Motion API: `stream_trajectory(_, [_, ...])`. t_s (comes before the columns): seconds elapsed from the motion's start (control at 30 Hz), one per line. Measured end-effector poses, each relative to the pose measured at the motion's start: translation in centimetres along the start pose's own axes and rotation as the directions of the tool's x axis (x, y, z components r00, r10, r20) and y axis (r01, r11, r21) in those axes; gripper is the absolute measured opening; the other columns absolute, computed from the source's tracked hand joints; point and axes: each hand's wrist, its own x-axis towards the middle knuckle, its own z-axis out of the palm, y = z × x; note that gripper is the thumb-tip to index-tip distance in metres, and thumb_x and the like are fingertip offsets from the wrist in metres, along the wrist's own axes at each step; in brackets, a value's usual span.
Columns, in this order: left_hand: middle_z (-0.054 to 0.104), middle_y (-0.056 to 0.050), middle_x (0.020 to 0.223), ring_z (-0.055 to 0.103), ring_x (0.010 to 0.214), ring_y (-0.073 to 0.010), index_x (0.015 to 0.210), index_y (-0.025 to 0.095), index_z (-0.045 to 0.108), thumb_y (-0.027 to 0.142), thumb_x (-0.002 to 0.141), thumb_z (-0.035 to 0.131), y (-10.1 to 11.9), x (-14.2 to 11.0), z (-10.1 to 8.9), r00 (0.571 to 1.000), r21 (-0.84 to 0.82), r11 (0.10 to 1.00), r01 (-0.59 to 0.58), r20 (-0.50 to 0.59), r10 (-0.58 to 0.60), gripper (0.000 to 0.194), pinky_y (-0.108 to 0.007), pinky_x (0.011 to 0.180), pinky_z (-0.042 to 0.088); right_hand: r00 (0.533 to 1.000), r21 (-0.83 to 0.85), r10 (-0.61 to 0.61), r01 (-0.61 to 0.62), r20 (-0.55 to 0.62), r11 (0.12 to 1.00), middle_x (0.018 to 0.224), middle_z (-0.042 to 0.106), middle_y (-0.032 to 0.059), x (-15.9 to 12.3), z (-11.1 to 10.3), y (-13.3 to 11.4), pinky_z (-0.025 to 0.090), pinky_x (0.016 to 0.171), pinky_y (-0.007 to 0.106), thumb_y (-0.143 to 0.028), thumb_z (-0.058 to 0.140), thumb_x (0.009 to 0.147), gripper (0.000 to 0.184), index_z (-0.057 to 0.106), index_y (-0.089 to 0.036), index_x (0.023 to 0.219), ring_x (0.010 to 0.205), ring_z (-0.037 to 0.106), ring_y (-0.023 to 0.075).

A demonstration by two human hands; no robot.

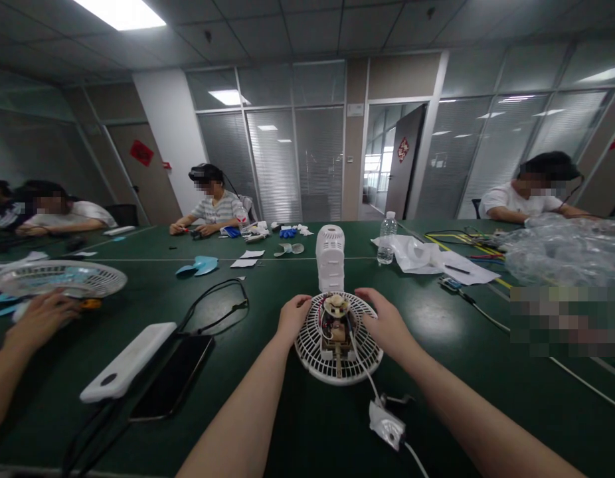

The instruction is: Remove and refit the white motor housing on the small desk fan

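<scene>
In front of me on the green table lies a round white fan grille (307, 362), with a motor and wiring assembly (337, 328) exposed at its middle. My left hand (291, 322) has its fingers curled at the grille's left rim. On the opposite side, my right hand (387, 325) grips the right rim, its thumb near the motor. Just behind the grille a white plastic fan housing (330, 259) stands upright. A white cable runs from the motor toward me, through a small plastic-wrapped piece (387, 425). The undersides of both hands are hidden.
A power bank (128, 362) and a phone (173, 378) lie to my left. Beyond them are blue fan blades (198, 266) and a co-worker's hand (51, 309) at another grille (103, 279). A water bottle (387, 239) and crumpled plastic (561, 249) lie to the right.
</scene>
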Motion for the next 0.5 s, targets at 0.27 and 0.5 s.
stream_trajectory(0.27, [0.073, -0.005, 0.095, 0.066, 0.089, -0.0193, 0.094, 0.021, 0.073, 0.034, 0.08, 0.057, 0.3, 0.0, -0.2, 1.0, 0.055, 0.998, 0.003, -0.02, -0.001, 0.025, -0.03, 0.084, 0.047, 0.982, -0.052, 0.045, -0.055, -0.184, 0.997, 0.142, 0.035, 0.0168, 11.2, 3.3, -1.7, 0.041, 0.1, 0.042, -0.044, 0.058, 0.079, 0.08, 0.022, -0.021, 0.146, 0.127, 0.045, 0.0282])
stream_trajectory(0.5, [0.074, -0.004, 0.092, 0.066, 0.086, -0.0184, 0.094, 0.022, 0.073, 0.034, 0.081, 0.057, 0.7, 0.0, -0.4, 0.999, 0.113, 0.993, 0.018, -0.045, -0.013, 0.024, -0.029, 0.084, 0.047, 0.95, -0.056, 0.207, -0.226, -0.234, 0.973, 0.12, 0.051, 0.016, 14.4, 5.7, -1.9, 0.045, 0.088, 0.047, -0.053, 0.06, 0.075, 0.085, 0.023, -0.026, 0.146, 0.105, 0.059, 0.0338])
